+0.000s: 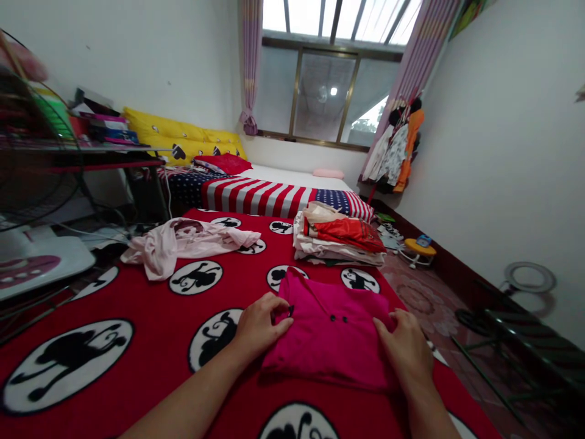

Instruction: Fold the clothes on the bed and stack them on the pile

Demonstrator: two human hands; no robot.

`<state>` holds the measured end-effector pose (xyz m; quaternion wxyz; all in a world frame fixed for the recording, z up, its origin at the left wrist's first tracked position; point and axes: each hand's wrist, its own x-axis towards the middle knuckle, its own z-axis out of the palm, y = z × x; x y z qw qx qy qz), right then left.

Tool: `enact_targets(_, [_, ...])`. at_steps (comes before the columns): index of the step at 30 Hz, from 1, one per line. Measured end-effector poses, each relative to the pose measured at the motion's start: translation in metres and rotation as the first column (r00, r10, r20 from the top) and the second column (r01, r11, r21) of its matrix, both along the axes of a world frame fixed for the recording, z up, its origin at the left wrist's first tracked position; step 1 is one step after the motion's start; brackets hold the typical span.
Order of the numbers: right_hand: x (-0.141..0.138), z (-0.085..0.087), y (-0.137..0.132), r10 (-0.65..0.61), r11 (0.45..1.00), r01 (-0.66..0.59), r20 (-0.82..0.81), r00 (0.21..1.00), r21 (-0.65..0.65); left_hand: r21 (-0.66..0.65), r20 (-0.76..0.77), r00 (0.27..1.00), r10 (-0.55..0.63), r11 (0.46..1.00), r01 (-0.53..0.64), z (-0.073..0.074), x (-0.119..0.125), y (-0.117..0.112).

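Observation:
A magenta buttoned shirt point(329, 341) lies folded on the red bedspread point(150, 305), with a few dark buttons showing near its top. My left hand point(260, 323) pinches the shirt's left edge with curled fingers. My right hand point(404, 347) grips its right edge. Behind the shirt stands a stack of folded clothes point(338, 235), topped by a red-orange garment. A crumpled pale pink garment point(183, 244) lies farther left on the bedspread.
A second bed with a flag-patterned cover point(274, 196) stands beyond, below a window point(324, 94). A blurred electric fan point(31, 152) and a blurred hand point(22, 61) are at upper left. A tiled floor point(425, 299) runs along the right side.

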<state>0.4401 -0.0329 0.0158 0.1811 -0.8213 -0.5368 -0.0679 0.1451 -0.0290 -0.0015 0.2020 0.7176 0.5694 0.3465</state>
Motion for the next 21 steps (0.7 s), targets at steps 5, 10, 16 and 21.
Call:
enact_targets(5, [-0.003, 0.01, -0.005, -0.028, 0.999, 0.03, -0.095, 0.995, 0.02, -0.011, 0.007, 1.0, 0.005, 1.0, -0.005, 0.002, 0.001, 0.0])
enact_targets(10, [0.009, 0.001, -0.006, 0.202, 0.978, -0.205, -0.083, 0.976, -0.029, -0.01, 0.013, 1.0, 0.006, 1.0, -0.005, 0.0, 0.001, 0.002])
enact_targets(16, [-0.006, 0.016, -0.008, 0.39, 0.905, -0.251, -0.436, 0.811, 0.342, -0.02, 0.109, 0.994, -0.002, 1.0, 0.004, -0.001, -0.001, 0.004])
enact_targets(21, [-0.045, 0.086, -0.002, 0.516, 0.835, -0.224, -0.573, 0.636, 0.503, -0.012, 0.2, 0.979, 0.037, 0.999, -0.035, 0.0, -0.003, 0.007])
